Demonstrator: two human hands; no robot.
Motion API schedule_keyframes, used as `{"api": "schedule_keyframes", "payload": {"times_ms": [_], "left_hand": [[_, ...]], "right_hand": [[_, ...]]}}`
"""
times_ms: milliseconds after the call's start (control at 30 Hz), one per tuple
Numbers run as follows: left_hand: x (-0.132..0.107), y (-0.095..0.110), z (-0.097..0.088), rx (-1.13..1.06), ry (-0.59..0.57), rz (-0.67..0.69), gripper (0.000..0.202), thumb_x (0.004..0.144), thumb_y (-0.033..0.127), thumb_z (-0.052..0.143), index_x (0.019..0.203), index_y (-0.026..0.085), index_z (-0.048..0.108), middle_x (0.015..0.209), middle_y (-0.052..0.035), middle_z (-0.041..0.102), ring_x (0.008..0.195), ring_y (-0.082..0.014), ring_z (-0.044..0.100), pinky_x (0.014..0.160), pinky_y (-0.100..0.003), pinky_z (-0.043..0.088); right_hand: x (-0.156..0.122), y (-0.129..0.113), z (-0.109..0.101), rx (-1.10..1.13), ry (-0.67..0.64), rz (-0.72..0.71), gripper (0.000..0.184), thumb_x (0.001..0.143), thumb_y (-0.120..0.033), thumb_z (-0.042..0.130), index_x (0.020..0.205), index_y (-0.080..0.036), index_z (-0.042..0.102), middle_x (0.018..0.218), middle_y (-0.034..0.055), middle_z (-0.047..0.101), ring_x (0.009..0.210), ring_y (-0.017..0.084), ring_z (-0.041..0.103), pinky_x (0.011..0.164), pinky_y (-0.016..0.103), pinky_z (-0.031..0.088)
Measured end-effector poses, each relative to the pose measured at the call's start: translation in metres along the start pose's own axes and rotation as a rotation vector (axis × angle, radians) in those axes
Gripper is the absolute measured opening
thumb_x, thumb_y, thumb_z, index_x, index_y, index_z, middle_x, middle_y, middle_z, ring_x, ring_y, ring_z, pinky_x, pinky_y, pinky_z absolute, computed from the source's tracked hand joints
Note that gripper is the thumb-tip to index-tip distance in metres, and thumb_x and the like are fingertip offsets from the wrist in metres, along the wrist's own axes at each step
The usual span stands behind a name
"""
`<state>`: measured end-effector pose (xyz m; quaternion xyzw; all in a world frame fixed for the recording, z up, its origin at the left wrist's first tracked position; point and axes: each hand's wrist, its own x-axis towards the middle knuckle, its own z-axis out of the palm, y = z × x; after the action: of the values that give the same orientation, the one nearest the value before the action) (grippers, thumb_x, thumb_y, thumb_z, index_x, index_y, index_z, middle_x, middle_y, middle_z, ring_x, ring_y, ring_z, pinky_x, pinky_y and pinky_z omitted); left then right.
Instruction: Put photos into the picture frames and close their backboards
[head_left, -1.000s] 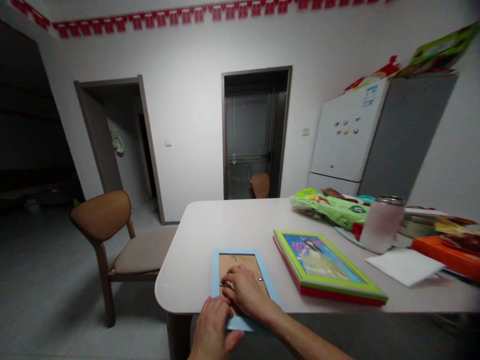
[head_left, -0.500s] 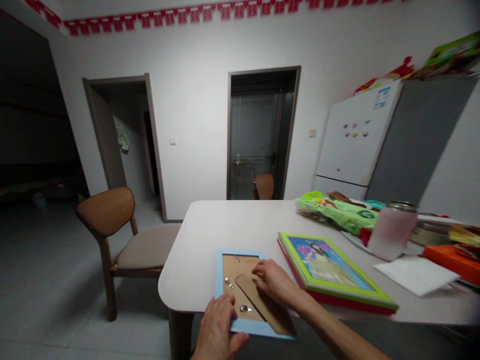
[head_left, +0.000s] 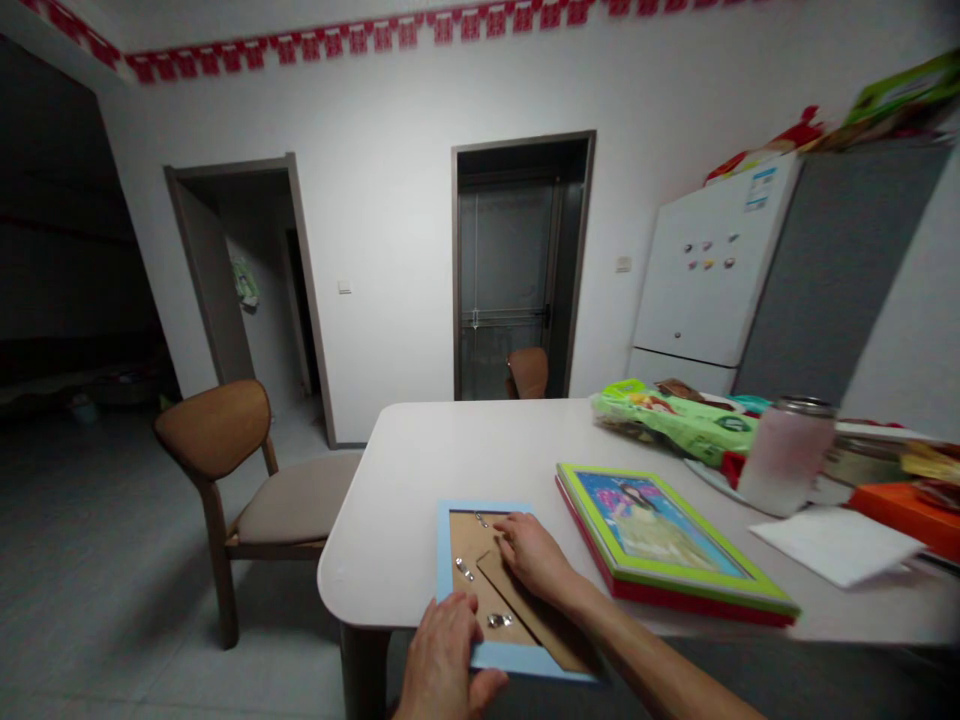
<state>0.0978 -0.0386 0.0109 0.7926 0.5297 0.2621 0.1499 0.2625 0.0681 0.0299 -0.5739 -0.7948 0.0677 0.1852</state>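
Note:
A light blue picture frame (head_left: pixel 444 560) lies face down on the table's near edge, its brown backing board (head_left: pixel 491 590) uppermost. Small metal clips show on the board, one at the far edge (head_left: pixel 481 520), one on the left (head_left: pixel 465 568) and one near the front (head_left: pixel 499 620). My left hand (head_left: pixel 446 650) holds the frame's near left corner, with the thumb by the front edge. Over the board's far right part is my right hand (head_left: pixel 532 555), its fingers bent and close together, fingertips beside the far clip. Whatever is under those fingertips is hidden.
Right of the blue frame lies a stack of frames with a green one (head_left: pixel 664 530) on top. Beyond are a pink jar (head_left: pixel 787 455), white paper (head_left: pixel 838 545), an orange box (head_left: pixel 907 515) and a green bag (head_left: pixel 675 420). A wooden chair (head_left: pixel 214 430) stands left of the table (head_left: pixel 420 450).
My right hand has shifted slightly away from me, its fingertips moving toward the far clip. My left hand stays on the frame's corner. The view has shifted slightly.

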Motion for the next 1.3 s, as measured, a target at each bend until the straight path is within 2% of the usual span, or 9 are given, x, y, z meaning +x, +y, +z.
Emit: {"api": "schedule_keyframes", "payload": {"times_ms": [167,333,533,633,833,967,1067,1200,1300], "left_hand": [[0.005,0.007,0.001,-0.004,-0.042,-0.014,0.053,0.057,0.022,0.067,0.107,0.013,0.05,0.112,-0.0141,0.054,0.109,-0.0283,0.043,0.096,-0.046,0.029],[0.006,0.006,0.002,-0.006,-0.019,-0.009,0.049,0.057,0.022,0.067,0.103,0.018,0.051,0.112,-0.0111,0.054,0.109,-0.0277,0.043,0.096,-0.047,0.028],[0.007,-0.002,0.008,-0.032,0.04,-0.001,0.044,0.055,0.018,0.068,0.095,0.019,0.053,0.113,-0.0103,0.054,0.109,-0.0277,0.044,0.095,-0.047,0.029],[0.008,-0.002,0.008,-0.033,0.061,-0.011,0.039,0.057,0.018,0.066,0.094,0.018,0.054,0.115,-0.011,0.052,0.11,-0.0276,0.042,0.095,-0.048,0.028],[0.009,0.003,0.005,-0.065,0.049,-0.039,0.032,0.059,0.015,0.062,0.089,0.017,0.055,0.119,-0.0117,0.048,0.113,-0.0267,0.038,0.097,-0.048,0.024],[0.011,0.0,0.008,-0.181,0.07,-0.045,0.045,0.057,0.014,0.059,0.101,0.014,0.05,0.126,-0.0142,0.039,0.117,-0.0254,0.033,0.097,-0.043,0.026],[0.017,0.0,0.006,-0.32,0.158,-0.115,0.048,0.064,0.016,0.052,0.111,0.013,0.043,0.131,-0.0145,0.031,0.119,-0.0215,0.031,0.097,-0.037,0.027],[0.033,0.002,-0.006,-0.566,0.293,-0.187,0.041,0.067,0.017,0.049,0.107,0.015,0.045,0.115,-0.0092,0.05,0.109,-0.0188,0.043,0.094,-0.033,0.03],[0.043,-0.007,-0.017,-0.77,0.363,-0.251,0.033,0.066,0.019,0.047,0.099,0.015,0.049,0.099,-0.0045,0.059,0.093,-0.0169,0.054,0.083,-0.028,0.04]], "right_hand": [[0.025,-0.005,0.019,-0.06,0.049,0.105,0.03,0.077,-0.02,0.036,0.088,-0.014,0.063,0.09,0.013,0.059,0.084,0.02,0.05,0.071,0.029,0.034],[0.028,-0.008,0.024,-0.077,0.065,0.139,0.031,0.076,-0.024,0.038,0.099,-0.021,0.06,0.096,0.0093,0.058,0.088,0.019,0.049,0.071,0.029,0.033],[0.002,-0.004,0.003,-0.047,0.065,0.059,0.04,0.074,-0.032,0.042,0.111,-0.02,0.05,0.103,0.0097,0.056,0.092,0.02,0.048,0.075,0.029,0.034],[-0.02,0.0,-0.006,-0.013,0.0,-0.002,0.037,0.07,-0.039,0.046,0.101,-0.02,0.056,0.095,0.0088,0.057,0.087,0.019,0.051,0.073,0.027,0.035],[-0.036,-0.006,-0.003,0.041,-0.012,-0.046,0.039,0.064,-0.028,0.05,0.102,-0.019,0.056,0.092,0.0084,0.058,0.084,0.018,0.053,0.073,0.025,0.037],[-0.03,-0.008,-0.01,0.095,0.033,-0.01,0.041,0.061,-0.022,0.048,0.1,-0.015,0.057,0.093,0.01,0.059,0.086,0.019,0.053,0.076,0.025,0.038],[-0.026,-0.011,-0.026,0.062,0.064,-0.004,0.034,0.061,-0.021,0.048,0.092,-0.016,0.061,0.086,0.0088,0.06,0.08,0.017,0.054,0.072,0.023,0.039],[-0.025,-0.031,-0.044,0.038,0.09,-0.009,0.03,0.06,-0.022,0.05,0.087,-0.019,0.063,0.083,0.0075,0.059,0.077,0.017,0.053,0.069,0.023,0.039],[-0.026,-0.05,-0.048,0.106,0.089,-0.076,0.03,0.063,-0.027,0.051,0.09,-0.019,0.062,0.086,0.0075,0.058,0.082,0.018,0.052,0.072,0.025,0.039]]}}
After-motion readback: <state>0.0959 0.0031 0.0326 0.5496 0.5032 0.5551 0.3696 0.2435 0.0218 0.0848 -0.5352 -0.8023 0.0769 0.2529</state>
